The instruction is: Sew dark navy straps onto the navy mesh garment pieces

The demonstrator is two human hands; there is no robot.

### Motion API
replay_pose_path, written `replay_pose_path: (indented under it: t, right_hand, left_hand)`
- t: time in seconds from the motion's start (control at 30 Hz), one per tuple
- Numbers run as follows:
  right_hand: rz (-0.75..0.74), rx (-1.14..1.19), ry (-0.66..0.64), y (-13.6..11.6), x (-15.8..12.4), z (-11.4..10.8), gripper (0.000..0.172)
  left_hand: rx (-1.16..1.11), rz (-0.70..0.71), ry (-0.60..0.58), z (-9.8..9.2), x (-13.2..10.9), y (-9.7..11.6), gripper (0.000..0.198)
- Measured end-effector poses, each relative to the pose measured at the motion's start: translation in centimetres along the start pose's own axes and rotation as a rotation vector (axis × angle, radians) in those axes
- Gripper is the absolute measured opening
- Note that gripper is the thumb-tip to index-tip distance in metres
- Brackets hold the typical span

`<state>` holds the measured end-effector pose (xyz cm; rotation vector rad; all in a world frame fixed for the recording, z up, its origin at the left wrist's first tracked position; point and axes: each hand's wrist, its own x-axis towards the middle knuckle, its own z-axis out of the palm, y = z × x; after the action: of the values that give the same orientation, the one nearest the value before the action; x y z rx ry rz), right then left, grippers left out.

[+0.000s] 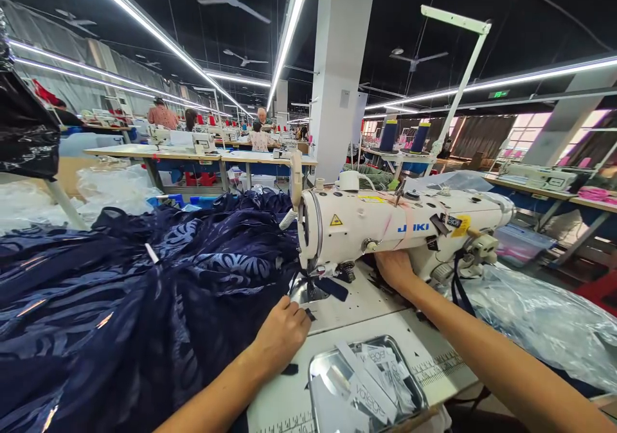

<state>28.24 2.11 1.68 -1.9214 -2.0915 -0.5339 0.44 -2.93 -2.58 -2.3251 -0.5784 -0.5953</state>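
Observation:
My left hand [284, 330] is closed, its fingertips pinching the edge of a navy garment [193, 311] just in front of the presser foot. The garment has a shiny swirl pattern and lies heaped over the left side. A white JUKI sewing machine [357, 224] stands before me, with a short navy strip [332, 288] lying flat beside its needle area. My right hand [395, 270] reaches under the machine arm, onto small dark pieces on the bed; its fingers are mostly hidden there.
A metal tray [315, 381] of white printed labels sits at the table's front. Clear plastic wrapping [544, 317] lies to the right, and a black plastic bag [29, 118] hangs at the left. Beyond are a white pillar [340, 79], other sewing tables and several people at work.

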Motion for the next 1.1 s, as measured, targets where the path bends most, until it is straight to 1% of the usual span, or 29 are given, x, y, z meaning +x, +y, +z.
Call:
replay_pose_path:
  t: [0.1,0.17,0.23,0.3,0.4,0.47,0.57,0.6,0.67,0.73,0.8,0.9,0.97,1.0,1.03,1.1]
  right_hand:
    - [0.060,0.031,-0.068,-0.4,-2.2,-0.8,0.024]
    - [0.057,0.067,-0.109,-0.5,-3.5,-1.2,0.021]
    - [0.045,0.093,-0.130,-0.4,-4.3,-1.5,0.022]
    - [0.009,0.111,-0.133,-0.2,-4.4,-1.5,0.022]
    - [-0.068,0.124,-0.130,-0.4,-3.5,-1.2,0.018]
    - [-0.098,0.122,-0.127,-1.0,-2.8,-0.8,0.015]
    - [-0.105,0.126,-0.115,-2.0,-2.1,-0.2,0.009]
    - [-0.091,0.130,-0.104,-2.3,-2.0,-0.1,0.009]
    - [-0.038,0.133,-0.066,-2.5,-2.0,0.0,0.016]
    - [0.031,0.195,-0.046,-2.6,-2.3,0.1,0.022]
    - [0.080,0.311,-0.083,-2.7,-3.0,0.2,0.024]
    - [0.113,0.427,-0.179,-2.9,-4.6,0.6,0.019]
    - [0.076,0.418,-0.169,-2.9,-5.7,0.7,0.021]
    - [0.019,0.412,-0.143,-2.7,-6.2,0.6,0.024]
    - [-0.069,0.407,-0.111,-2.5,-6.6,0.5,0.025]
    - [-0.309,0.414,-0.058,-1.8,-7.2,0.1,0.021]
  left_hand:
    - [0.006,0.011,0.005,-0.2,0.0,0.0,0.024]
    - [0.011,0.018,0.000,-0.3,0.1,0.0,0.024]
    - [0.018,0.015,-0.008,-0.3,0.1,0.0,0.025]
    - [0.021,0.010,-0.011,-0.4,0.2,0.0,0.025]
    - [0.022,0.007,-0.023,-0.4,0.3,0.0,0.024]
    - [0.014,0.001,-0.041,-0.4,0.2,0.0,0.023]
    - [0.005,-0.006,-0.078,-0.3,0.1,0.1,0.022]
    - [0.004,-0.004,-0.089,-0.3,0.0,0.0,0.022]
    - [0.004,0.005,-0.107,-0.2,0.0,0.0,0.022]
    - [0.001,0.012,-0.111,-0.2,0.0,0.0,0.022]
    - [-0.003,0.018,-0.099,-0.2,0.0,0.0,0.023]
    - [-0.002,0.021,-0.095,-0.4,0.2,0.0,0.023]
    - [0.002,0.019,-0.105,-0.6,0.2,0.0,0.023]
    - [0.004,0.018,-0.111,-0.7,0.3,0.0,0.023]
    - [0.005,0.018,-0.114,-0.7,0.3,0.0,0.023]
    - [0.003,0.018,-0.122,-0.8,0.4,0.0,0.023]
